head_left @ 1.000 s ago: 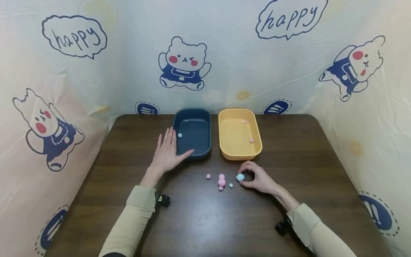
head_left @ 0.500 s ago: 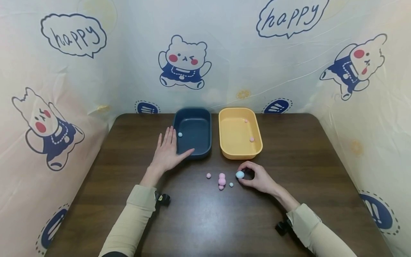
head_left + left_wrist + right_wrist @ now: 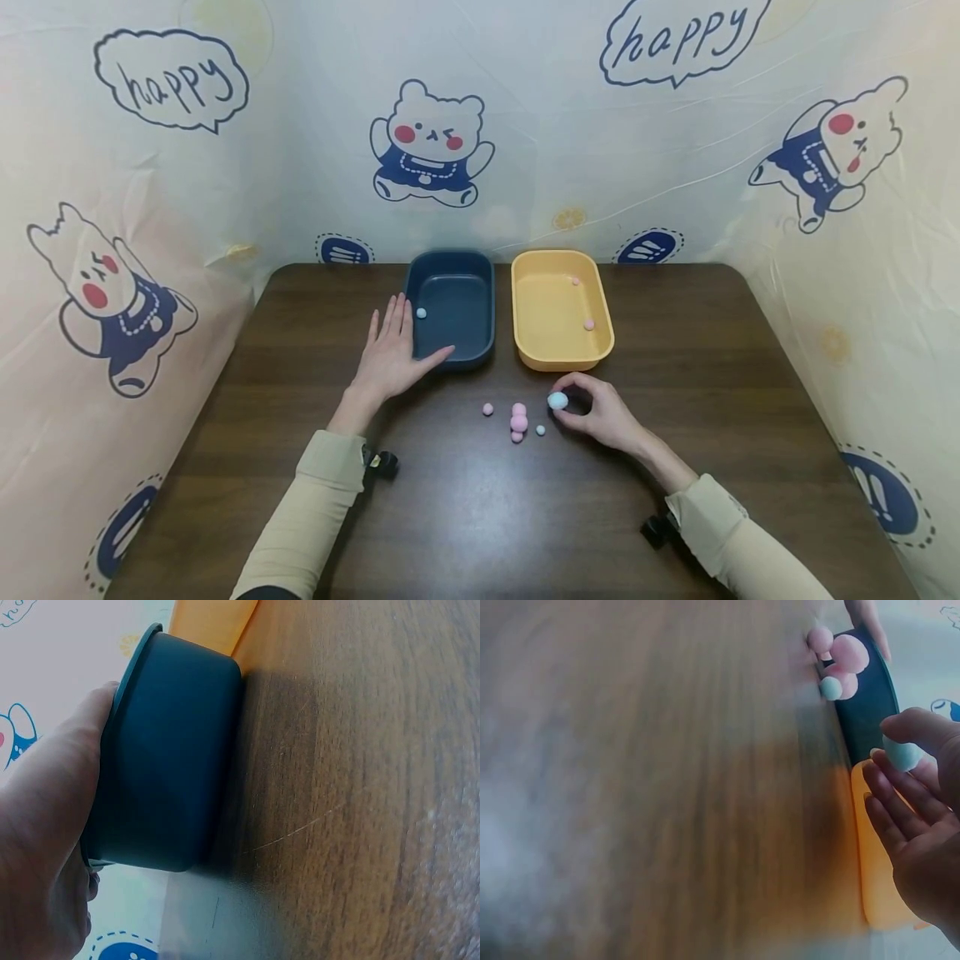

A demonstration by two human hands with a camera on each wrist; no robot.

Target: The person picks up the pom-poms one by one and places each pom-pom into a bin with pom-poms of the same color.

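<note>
- Light blue ball (image 3: 557, 401): in the right hand (image 3: 607, 417), in front of the yellow tray's near end. The right wrist view shows it held clear of the table.
- Right-hand grip: grasping. Thumb on one side of the ball, fingertips on the other; the gap between them is just the ball's width. The remaining fingers spread loosely, holding nothing.
- Table (image 3: 480, 533): dark brown wood grain, a patch of glare on the near middle part. Left wrist view shows a thin pale line across the grain.
- On the table, left of the right hand: small blue ball (image 3: 541, 430); beside it a pink stack (image 3: 519, 423), three balls touching in a line, the middle one largest; farther left, apart, a lone pink ball (image 3: 488, 409).
- Left hand (image 3: 388, 360): no grasp. Fingers straight along the left rim of the dark blue tray (image 3: 455, 325), thumb spread out at its near end; touching the tray.
- Dark blue tray holds one pale blue ball (image 3: 422, 313), near its left wall.
- Yellow tray (image 3: 549, 321), just right of it: two pink balls (image 3: 588, 324) toward its right side, well apart.
- Room: pale backdrop (image 3: 525, 158) behind and at both sides, printed with bears and "happy" speech bubbles.
</note>
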